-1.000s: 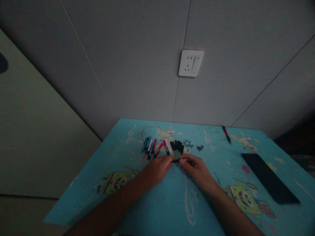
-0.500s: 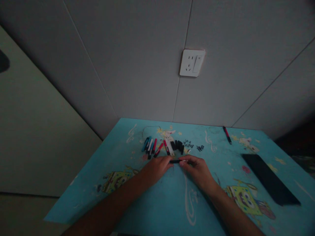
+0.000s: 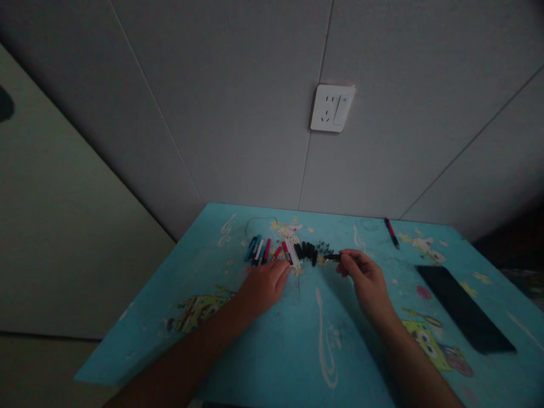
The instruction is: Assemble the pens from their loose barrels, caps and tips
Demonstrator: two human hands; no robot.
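My right hand (image 3: 362, 279) is closed in a pinch, raised over the table at the right of the pen parts. It grips a slim black pen piece (image 3: 333, 256) whose shiny end points left. My left hand (image 3: 264, 286) rests low with its fingers drawn together beside the row of white sticks (image 3: 292, 251) and a red pen piece (image 3: 277, 252). What its fingertips hold, if anything, is hidden. Short black pen pieces (image 3: 306, 249) lie between the two hands. Left of them are blue, white and red pen barrels (image 3: 257, 250).
Tiny dark parts (image 3: 324, 247) lie behind the right hand's pen piece. A red and black pen (image 3: 391, 233) is near the wall. A long dark flat sheet (image 3: 463, 309) lies on the right of the blue patterned table (image 3: 276, 351). A socket (image 3: 332, 108) is on the wall.
My hands have moved apart. The right hand went up and right with the black pen piece, off the left hand; the left hand shifted slightly left and forward to the pen parts.
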